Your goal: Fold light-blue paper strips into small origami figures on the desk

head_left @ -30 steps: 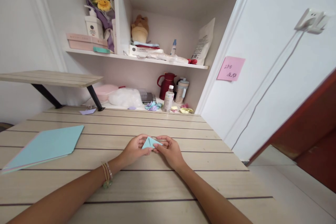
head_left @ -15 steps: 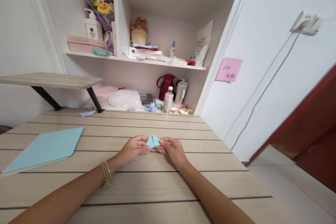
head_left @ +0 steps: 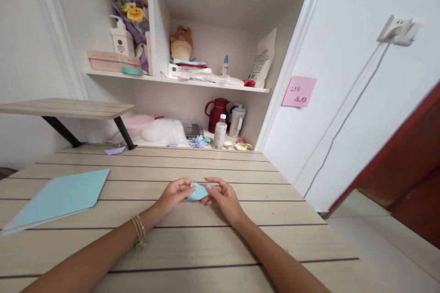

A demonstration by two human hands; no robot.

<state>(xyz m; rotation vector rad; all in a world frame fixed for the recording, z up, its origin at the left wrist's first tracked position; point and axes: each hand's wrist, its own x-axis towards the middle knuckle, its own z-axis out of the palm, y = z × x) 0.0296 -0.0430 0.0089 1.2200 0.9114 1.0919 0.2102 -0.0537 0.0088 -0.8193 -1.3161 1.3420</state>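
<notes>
Folded blue paper [head_left: 198,192] has turned, peak-up pose gone; sits between hands over table [head_left: 206,247]. Left hand [head_left: 174,196] pinches left end, right hand [head_left: 224,198] pinches right end. Paper stack [head_left: 65,197] lies left.

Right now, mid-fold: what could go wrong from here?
1. The folded blue paper is small and pinched by the fingers of the left hand and right hand; it might slip or crease off-line.
2. The paper stack lies unheld beside the left forearm; a wide arm move could shift it.
3. The bottle stands among paper pieces; if knocked, it could crush some.
</notes>
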